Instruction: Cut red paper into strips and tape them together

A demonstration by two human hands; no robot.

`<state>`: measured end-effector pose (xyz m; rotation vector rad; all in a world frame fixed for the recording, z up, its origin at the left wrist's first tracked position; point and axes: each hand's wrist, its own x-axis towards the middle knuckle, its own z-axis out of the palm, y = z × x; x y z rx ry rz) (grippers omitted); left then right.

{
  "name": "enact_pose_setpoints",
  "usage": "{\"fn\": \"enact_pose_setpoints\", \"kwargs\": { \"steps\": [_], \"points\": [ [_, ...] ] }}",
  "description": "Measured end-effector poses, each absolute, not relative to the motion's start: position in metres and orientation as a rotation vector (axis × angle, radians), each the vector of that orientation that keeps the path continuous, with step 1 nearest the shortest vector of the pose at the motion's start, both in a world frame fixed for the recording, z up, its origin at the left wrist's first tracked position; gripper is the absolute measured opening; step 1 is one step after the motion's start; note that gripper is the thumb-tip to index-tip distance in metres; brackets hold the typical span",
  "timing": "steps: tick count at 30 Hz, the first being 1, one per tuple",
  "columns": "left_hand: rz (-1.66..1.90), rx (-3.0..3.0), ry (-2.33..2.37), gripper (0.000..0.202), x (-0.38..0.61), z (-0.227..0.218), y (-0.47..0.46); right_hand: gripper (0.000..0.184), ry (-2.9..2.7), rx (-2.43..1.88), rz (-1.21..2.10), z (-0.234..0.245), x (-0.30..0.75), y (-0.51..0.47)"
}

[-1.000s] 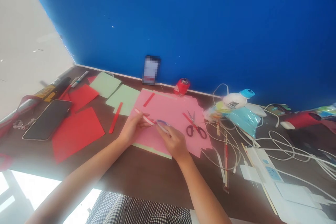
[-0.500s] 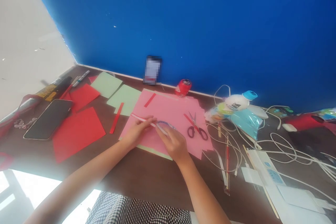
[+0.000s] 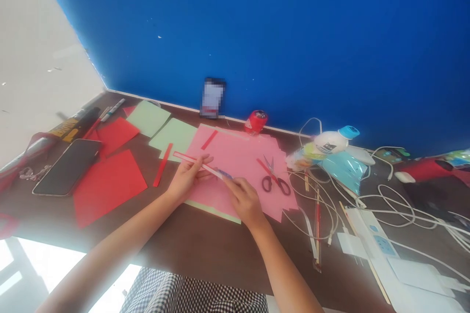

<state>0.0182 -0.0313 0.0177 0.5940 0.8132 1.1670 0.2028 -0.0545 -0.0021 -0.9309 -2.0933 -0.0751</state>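
A narrow strip (image 3: 183,157), red along its edges and white in the middle, slants across the pink paper sheets (image 3: 238,144). My left hand (image 3: 189,176) pinches it between thumb and fingers partway along. At its lower right end, my right hand (image 3: 245,199) is closed on the white part of the strip. Something thin and bluish (image 3: 223,174) shows at the right fingertips; its kind is unclear. Scissors (image 3: 273,177) lie with blades parted on the pink sheets, right of my right hand. Short red paper strips (image 3: 163,165) lie near my left hand.
Red sheets (image 3: 113,186), green sheets (image 3: 172,137) and a phone (image 3: 68,166) lie left. Another phone (image 3: 213,98) leans on the blue wall beside a red container (image 3: 256,122). A white bottle (image 3: 330,142), tangled cables (image 3: 334,215) and a power strip (image 3: 378,234) occupy the right.
My left hand has shifted slightly up with its fingers more extended, and the strip's far end moved left. The bluish curve by my right hand now shows less.
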Motion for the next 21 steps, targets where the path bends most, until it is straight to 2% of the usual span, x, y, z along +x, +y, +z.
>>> {"fn": "enact_pose_setpoints", "kwargs": {
  "steps": [10,21],
  "points": [
    [1.228,0.586,0.753,0.03,0.0197,0.0187,-0.0318,0.053,-2.206,-0.92,-0.286,0.0035,0.2045,-0.054],
    [1.23,0.583,0.764,0.031,0.0173,0.0215,-0.0311,0.048,-2.233,-0.975,-0.297,0.0022,0.2047,-0.0526]
  ]
}}
